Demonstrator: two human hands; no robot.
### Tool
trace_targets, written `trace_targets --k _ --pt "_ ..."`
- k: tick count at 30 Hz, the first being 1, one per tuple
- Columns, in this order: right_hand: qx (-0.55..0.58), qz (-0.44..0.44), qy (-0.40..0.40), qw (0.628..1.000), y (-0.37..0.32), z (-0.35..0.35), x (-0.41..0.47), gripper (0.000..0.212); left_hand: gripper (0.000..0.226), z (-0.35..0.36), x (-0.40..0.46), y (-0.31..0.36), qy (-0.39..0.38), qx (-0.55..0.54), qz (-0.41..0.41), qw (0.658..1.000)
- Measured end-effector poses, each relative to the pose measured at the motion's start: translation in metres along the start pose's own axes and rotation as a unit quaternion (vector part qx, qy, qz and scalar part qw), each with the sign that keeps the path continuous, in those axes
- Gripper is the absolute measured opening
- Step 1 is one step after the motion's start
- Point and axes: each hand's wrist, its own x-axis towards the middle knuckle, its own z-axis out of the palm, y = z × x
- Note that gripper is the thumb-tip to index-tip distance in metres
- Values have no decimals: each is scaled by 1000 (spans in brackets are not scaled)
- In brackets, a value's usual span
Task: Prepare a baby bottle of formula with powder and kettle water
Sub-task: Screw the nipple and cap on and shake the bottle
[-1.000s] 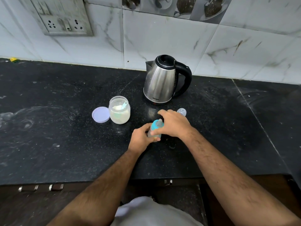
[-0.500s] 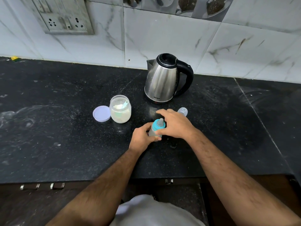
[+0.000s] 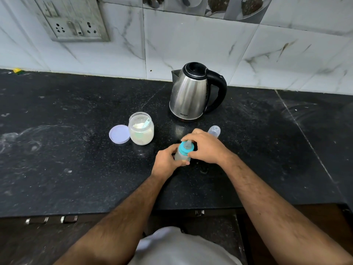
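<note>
A small clear baby bottle (image 3: 182, 154) with a teal collar and teat stands on the black counter (image 3: 76, 159). My left hand (image 3: 166, 162) grips the bottle's body from the left. My right hand (image 3: 205, 147) is closed around the teal collar at the top. The bottle's clear cap (image 3: 214, 130) lies just behind my right hand. An open jar of white formula powder (image 3: 141, 129) with a pale scoop inside stands to the left, its lilac lid (image 3: 119, 134) lying beside it. A steel kettle (image 3: 191, 92) with a black handle stands behind.
A tiled wall runs along the back, with a switch and socket plate (image 3: 70, 22) at upper left. The counter's front edge sits above dark drawers with metal handles (image 3: 51, 219). A seam in the counter runs diagonally at right.
Both hands stay on the bottle; the right hand's fingers have shifted slightly around the teal collar. The rest has not moved.
</note>
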Motion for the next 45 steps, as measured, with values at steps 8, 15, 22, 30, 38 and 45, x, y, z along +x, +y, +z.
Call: trace_targets --k 8,15,22,30,38,45 --pt "-9 37 12 999 2 4 -1 63 66 -1 -1 4 0 -1 -2 1000" --pt "29 -6 42 999 5 11 -1 34 65 -2 -2 5 0 13 -5 1000" --pt "-113 57 74 989 -1 17 -3 65 61 -2 -3 10 -1 12 -7 1000" --pt "30 -40 11 999 14 11 4 37 62 -2 -3 8 -1 11 -2 1000" --pt "-59 36 75 995 -2 27 -7 51 58 -6 -5 14 -15 25 5 1000" --pt "-1 -67 -52 996 13 4 7 48 60 -6 -4 14 -23 28 -1 999"
